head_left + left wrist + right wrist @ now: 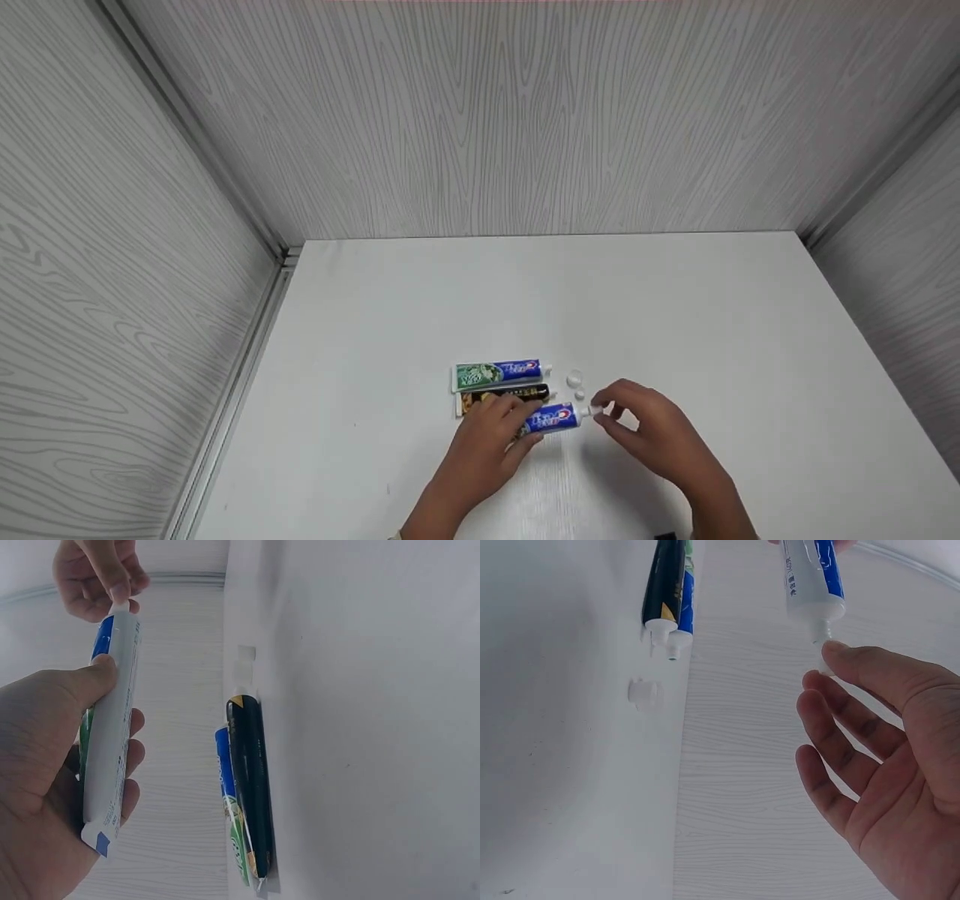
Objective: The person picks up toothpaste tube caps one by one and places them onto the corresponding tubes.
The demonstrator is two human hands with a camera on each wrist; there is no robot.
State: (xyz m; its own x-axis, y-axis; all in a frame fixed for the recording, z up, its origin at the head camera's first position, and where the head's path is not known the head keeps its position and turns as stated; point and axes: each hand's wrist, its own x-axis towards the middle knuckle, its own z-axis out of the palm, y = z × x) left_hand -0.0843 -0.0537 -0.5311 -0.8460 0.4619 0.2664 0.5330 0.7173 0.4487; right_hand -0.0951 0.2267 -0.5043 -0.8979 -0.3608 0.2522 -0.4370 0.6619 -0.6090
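Observation:
My left hand point(484, 446) grips a blue, green and white toothpaste tube point(553, 418) above the table, thumb on one side and fingers on the other. In the left wrist view the tube's white back point(112, 727) shows. My right hand point(660, 431) pinches a small white cap point(823, 664) at the tube's nozzle between thumb and index finger. The other right fingers are loosely bent, as the right wrist view shows. Just beyond the left hand lie a black and gold toothpaste tube point(517, 392) and another blue and green toothpaste tube point(501, 372), side by side, their nozzles uncapped.
Two loose white caps, a larger one point(574, 379) and a smaller one point(579, 394), lie right of the lying tubes' nozzles. The white table point(360, 315) is bounded by grey wood-grain panels point(525, 120) at the back and both sides.

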